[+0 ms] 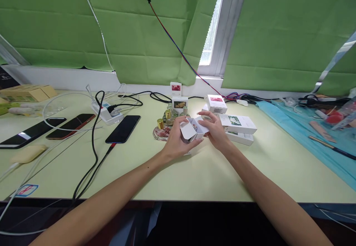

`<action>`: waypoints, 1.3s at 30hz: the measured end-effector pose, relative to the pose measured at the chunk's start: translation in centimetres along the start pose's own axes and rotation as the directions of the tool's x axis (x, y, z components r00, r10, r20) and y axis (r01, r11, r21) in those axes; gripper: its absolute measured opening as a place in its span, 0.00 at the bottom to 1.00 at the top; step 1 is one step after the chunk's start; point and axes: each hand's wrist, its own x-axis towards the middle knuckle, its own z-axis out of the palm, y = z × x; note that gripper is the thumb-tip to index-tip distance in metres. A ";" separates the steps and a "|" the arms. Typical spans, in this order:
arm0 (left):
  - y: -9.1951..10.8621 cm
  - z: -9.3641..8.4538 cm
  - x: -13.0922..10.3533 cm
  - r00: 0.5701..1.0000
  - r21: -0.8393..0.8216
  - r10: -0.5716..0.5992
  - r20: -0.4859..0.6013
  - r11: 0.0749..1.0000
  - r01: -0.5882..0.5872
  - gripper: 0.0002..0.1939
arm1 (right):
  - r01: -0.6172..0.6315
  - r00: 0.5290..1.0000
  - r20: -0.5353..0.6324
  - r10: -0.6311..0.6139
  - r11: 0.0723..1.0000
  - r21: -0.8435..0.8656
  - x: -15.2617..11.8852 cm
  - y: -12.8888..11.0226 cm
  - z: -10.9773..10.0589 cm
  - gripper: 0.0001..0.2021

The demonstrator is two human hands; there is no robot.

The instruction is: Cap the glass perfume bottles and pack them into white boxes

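Above the middle of the table, a small white box [189,130] is held between both hands with its flaps open toward me. My left hand [178,138] wraps round its left side and underside. The fingers of my right hand [214,127] are at the flap on its right side. Something small and shiny shows inside the box, too little to name. Just beyond my left hand are glass bottles with gold caps, the nearest a bottle with pink contents [161,131]. White boxes with flower pictures [238,123] lie stacked beyond my right hand.
A phone [123,129] lies left of centre, near a white power strip [107,113] with tangled cables. Further left are two more dark phones and a yellowish case [29,154]. Blue plastic sheeting [303,138] covers the right side, with a brush-like stick [330,146] on it.
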 end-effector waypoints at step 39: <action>0.6 -0.9 0.8 0.990 -0.004 -0.127 0.060 0.992 0.127 0.40 | 0.078 0.994 0.063 -0.085 0.991 0.107 -0.1 0.1 0.3 0.23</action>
